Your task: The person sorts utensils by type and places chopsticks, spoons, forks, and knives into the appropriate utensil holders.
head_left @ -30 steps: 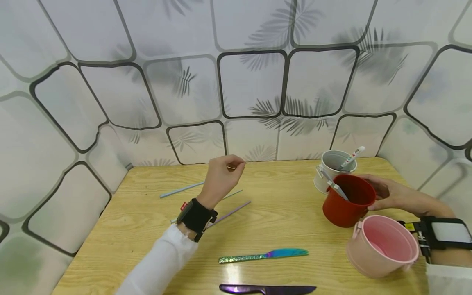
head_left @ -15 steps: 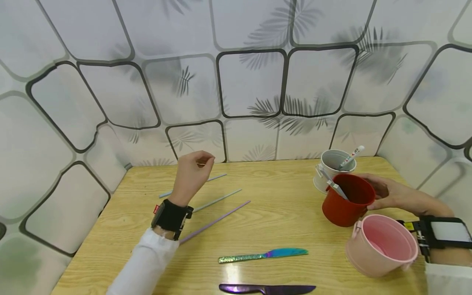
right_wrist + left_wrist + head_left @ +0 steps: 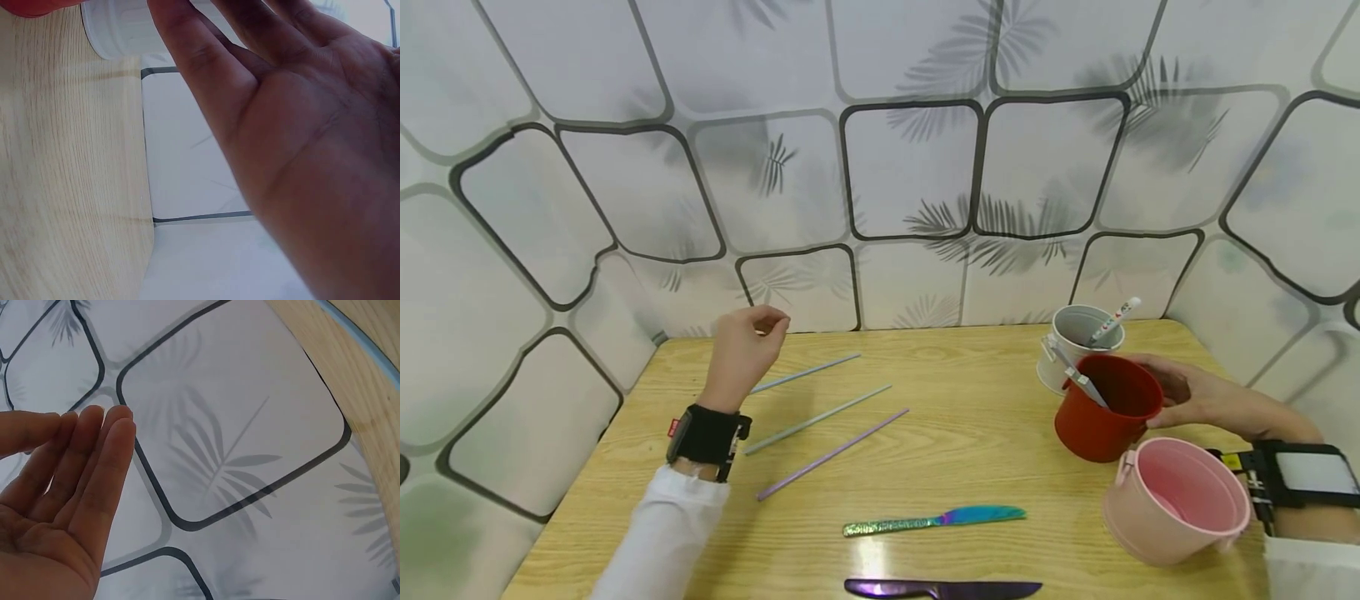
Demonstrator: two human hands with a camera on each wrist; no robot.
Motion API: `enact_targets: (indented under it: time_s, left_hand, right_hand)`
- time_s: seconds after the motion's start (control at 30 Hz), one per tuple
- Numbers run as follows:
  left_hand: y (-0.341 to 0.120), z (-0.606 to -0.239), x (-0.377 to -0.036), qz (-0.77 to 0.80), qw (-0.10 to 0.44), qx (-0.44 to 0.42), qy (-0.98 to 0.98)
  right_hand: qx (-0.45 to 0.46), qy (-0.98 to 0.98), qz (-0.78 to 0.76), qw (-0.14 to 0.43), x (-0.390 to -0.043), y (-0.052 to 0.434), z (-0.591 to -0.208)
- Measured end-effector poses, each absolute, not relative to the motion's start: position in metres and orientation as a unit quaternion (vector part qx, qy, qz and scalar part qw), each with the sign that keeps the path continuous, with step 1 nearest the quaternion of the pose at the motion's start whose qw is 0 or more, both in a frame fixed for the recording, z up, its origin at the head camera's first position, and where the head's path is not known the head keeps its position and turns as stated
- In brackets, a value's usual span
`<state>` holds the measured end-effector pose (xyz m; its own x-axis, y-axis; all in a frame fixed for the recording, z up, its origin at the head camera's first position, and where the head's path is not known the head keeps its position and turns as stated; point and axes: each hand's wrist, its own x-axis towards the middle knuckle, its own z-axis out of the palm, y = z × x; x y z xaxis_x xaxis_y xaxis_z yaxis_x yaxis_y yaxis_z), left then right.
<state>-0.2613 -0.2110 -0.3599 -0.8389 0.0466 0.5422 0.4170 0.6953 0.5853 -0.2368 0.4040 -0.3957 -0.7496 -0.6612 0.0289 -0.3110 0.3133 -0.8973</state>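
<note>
With the right hand [image 3: 1187, 392] resting straight fingers on the red cup [image 3: 1105, 408] at centre right and the left hand [image 3: 745, 350] relaxed, empty, a nudge could tip the cup.

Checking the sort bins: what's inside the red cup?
In the red cup one utensil leans on the rim, its grey handle sticking out. Its lower end and the cup's bottom are hidden by the wall. The right hand touches the cup's far side.
</note>
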Motion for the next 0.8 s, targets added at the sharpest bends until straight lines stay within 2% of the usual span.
enact_targets:
  time_s: [0.13,0.63,0.8]
  left_hand:
    - [-0.219,-0.364,-0.262,-0.346,0.229,-0.128,-0.901]
    - [-0.229,-0.388,-0.277,-0.316,0.083,-0.113,-0.938]
    - [-0.232,-0.403,-0.285,-0.282,0.069,-0.133,-0.948]
  right_hand:
    - [-0.312,0.792,-0.496,0.172,-0.237,0.403,-0.395]
    - [-0.306,0.797,-0.492,0.169,-0.236,0.404,-0.395]
    - [-0.299,0.795,-0.498,0.174,-0.236,0.404,-0.395]
